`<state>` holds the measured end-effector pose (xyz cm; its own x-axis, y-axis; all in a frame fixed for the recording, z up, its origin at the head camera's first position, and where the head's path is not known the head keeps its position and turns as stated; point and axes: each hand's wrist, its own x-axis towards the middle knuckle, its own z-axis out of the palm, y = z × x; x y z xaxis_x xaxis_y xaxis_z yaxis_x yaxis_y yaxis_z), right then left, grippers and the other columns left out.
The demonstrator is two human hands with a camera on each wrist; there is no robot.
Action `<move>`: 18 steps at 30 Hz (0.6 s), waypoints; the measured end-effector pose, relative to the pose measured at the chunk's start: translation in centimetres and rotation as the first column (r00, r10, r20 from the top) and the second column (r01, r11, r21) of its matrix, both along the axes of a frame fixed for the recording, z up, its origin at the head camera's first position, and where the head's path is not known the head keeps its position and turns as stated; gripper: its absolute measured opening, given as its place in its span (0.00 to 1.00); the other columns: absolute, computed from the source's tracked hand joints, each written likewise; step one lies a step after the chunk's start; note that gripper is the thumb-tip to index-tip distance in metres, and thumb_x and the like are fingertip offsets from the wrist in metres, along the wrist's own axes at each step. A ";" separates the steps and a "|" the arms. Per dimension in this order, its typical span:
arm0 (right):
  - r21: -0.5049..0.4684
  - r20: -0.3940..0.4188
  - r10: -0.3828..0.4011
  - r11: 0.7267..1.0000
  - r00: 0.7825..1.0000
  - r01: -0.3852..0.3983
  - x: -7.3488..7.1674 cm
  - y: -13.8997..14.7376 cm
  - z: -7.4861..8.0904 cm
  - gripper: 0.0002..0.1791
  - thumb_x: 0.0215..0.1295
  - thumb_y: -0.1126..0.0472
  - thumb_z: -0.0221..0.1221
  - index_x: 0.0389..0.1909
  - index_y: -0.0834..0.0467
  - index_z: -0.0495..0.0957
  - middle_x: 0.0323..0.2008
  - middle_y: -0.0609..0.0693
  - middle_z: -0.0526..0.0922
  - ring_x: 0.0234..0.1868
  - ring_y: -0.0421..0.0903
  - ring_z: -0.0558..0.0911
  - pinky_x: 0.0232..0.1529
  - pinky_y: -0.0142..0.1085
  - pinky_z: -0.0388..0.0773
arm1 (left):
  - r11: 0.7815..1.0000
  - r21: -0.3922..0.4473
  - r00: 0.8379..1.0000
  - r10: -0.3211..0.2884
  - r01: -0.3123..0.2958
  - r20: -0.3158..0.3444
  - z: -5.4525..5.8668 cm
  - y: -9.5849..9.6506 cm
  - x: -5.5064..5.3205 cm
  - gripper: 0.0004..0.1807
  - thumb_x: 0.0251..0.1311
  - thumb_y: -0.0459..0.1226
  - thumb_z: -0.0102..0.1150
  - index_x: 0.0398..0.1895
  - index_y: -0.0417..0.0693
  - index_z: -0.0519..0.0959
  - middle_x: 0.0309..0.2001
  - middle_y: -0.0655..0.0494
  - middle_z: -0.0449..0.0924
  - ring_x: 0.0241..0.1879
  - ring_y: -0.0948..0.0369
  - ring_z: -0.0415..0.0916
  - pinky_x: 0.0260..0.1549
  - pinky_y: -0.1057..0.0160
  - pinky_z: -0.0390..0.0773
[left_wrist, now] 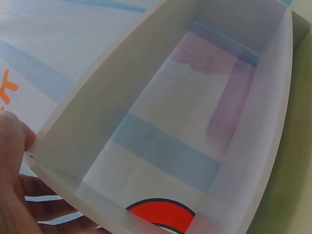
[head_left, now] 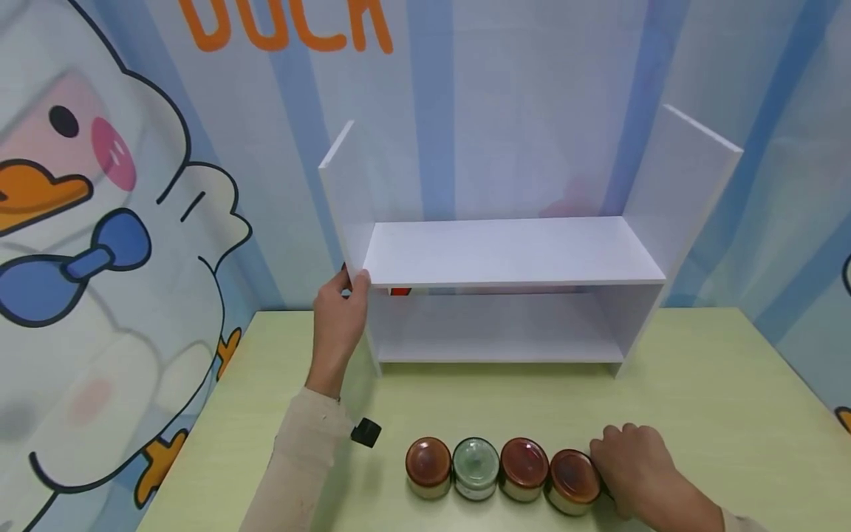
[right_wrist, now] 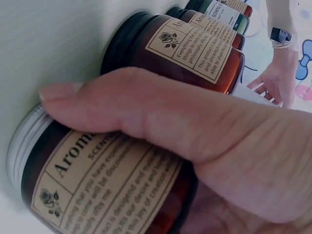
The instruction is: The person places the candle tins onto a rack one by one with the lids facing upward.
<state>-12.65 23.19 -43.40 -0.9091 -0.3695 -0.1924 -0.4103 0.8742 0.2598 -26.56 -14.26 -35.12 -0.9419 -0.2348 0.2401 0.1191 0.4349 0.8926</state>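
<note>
My left hand (head_left: 337, 325) grips the left side panel of a white two-tier shelf (head_left: 512, 251), thumb in front and fingers behind, as the left wrist view also shows. My right hand (head_left: 634, 469) is wrapped around an amber scented candle jar (right_wrist: 107, 190) with a paper label and a silver lid at the table. In the head view the hand hides nearly all of that jar. Beside it stands a row of candle jars, bases up: a dark amber jar (head_left: 575, 480), another amber jar (head_left: 524, 469), a green jar (head_left: 475, 468) and a leftmost amber jar (head_left: 428, 467).
The shelf stands on a pale yellow-green table (head_left: 718, 414), behind the jars. Close behind the shelf hangs a blue and white striped backdrop (head_left: 532, 96) with a cartoon duck (head_left: 86, 310) at the left. A small black device (head_left: 366, 432) is on the left wrist.
</note>
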 end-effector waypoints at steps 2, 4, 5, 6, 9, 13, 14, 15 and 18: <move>-0.003 0.001 0.002 1.000 1.000 -0.002 0.0 0.1 0.0 0.25 0.30 0.57 0.81 0.25 0.56 0.74 0.23 0.51 0.70 0.25 0.51 0.72 0.26 0.46 0.76 | 1.000 0.000 1.000 -0.001 0.001 0.001 0.0 0.0 0.0 0.30 0.74 0.56 0.46 0.70 0.49 0.74 0.49 0.50 0.81 0.37 0.52 0.69 0.34 0.55 0.69; -0.007 -0.005 0.006 1.000 1.000 -0.006 0.1 0.2 0.0 0.25 0.30 0.56 0.81 0.25 0.56 0.74 0.23 0.51 0.70 0.25 0.51 0.72 0.26 0.46 0.76 | 1.000 0.001 1.000 -0.002 0.002 0.003 0.1 0.0 0.1 0.31 0.74 0.56 0.46 0.70 0.49 0.74 0.49 0.49 0.81 0.37 0.52 0.69 0.34 0.55 0.69; -0.011 -0.010 0.008 1.000 1.000 -0.008 0.2 0.3 0.0 0.25 0.30 0.56 0.81 0.25 0.56 0.74 0.23 0.51 0.70 0.25 0.51 0.72 0.26 0.46 0.76 | 1.000 0.001 1.000 0.000 0.000 0.005 0.1 0.0 0.1 0.31 0.74 0.56 0.46 0.70 0.49 0.74 0.49 0.49 0.81 0.37 0.52 0.69 0.34 0.55 0.69; -0.015 -0.015 0.011 1.000 1.000 -0.011 0.2 0.3 0.0 0.25 0.30 0.56 0.81 0.25 0.55 0.74 0.23 0.51 0.70 0.25 0.51 0.71 0.26 0.47 0.75 | 1.000 0.002 1.000 0.001 -0.001 0.008 0.1 0.0 0.1 0.31 0.74 0.56 0.46 0.70 0.48 0.74 0.50 0.50 0.81 0.37 0.52 0.69 0.34 0.55 0.70; -0.024 -0.038 0.023 0.999 0.999 -0.024 0.3 0.5 -0.1 0.24 0.30 0.57 0.80 0.24 0.55 0.74 0.23 0.51 0.69 0.25 0.51 0.71 0.25 0.47 0.75 | 1.000 0.006 1.000 0.004 -0.004 0.018 0.2 0.1 0.0 0.31 0.74 0.56 0.47 0.71 0.48 0.73 0.52 0.50 0.81 0.37 0.52 0.69 0.34 0.55 0.70; -0.031 -0.030 0.028 0.999 0.999 -0.029 0.2 0.6 -0.3 0.23 0.31 0.58 0.79 0.25 0.55 0.73 0.23 0.50 0.70 0.26 0.51 0.72 0.25 0.47 0.75 | 1.000 0.010 1.000 0.007 -0.008 0.022 0.2 0.1 0.0 0.31 0.74 0.56 0.46 0.71 0.48 0.73 0.53 0.50 0.81 0.38 0.52 0.70 0.35 0.55 0.70; -0.033 -0.021 0.027 0.999 0.999 -0.028 0.2 0.7 -0.3 0.23 0.31 0.58 0.79 0.25 0.55 0.74 0.24 0.50 0.70 0.26 0.51 0.72 0.25 0.47 0.75 | 1.000 0.010 1.000 0.009 -0.009 0.021 0.2 0.1 0.0 0.31 0.74 0.56 0.47 0.71 0.48 0.73 0.53 0.50 0.81 0.38 0.52 0.70 0.34 0.55 0.70; -0.035 -0.009 0.025 0.999 1.000 -0.025 0.1 0.8 -0.3 0.23 0.31 0.58 0.79 0.26 0.55 0.74 0.24 0.50 0.70 0.26 0.51 0.73 0.26 0.48 0.75 | 1.000 0.009 1.000 0.009 -0.009 0.019 0.2 0.1 0.0 0.31 0.74 0.56 0.47 0.71 0.48 0.73 0.52 0.50 0.81 0.38 0.52 0.70 0.34 0.55 0.70; -0.043 0.016 0.025 0.999 1.000 -0.024 0.1 1.1 -0.2 0.23 0.32 0.58 0.78 0.28 0.55 0.74 0.25 0.50 0.71 0.27 0.51 0.73 0.26 0.48 0.75 | 1.000 0.005 1.000 0.011 -0.011 0.019 0.1 0.1 0.0 0.32 0.73 0.56 0.46 0.71 0.49 0.73 0.51 0.51 0.81 0.38 0.52 0.70 0.34 0.55 0.70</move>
<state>-12.55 24.31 -43.58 -0.8965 -0.3996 -0.1911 -0.4355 0.8740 0.2156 -26.61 -14.20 -35.03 -0.9436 -0.2465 0.2210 0.0974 0.4314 0.8969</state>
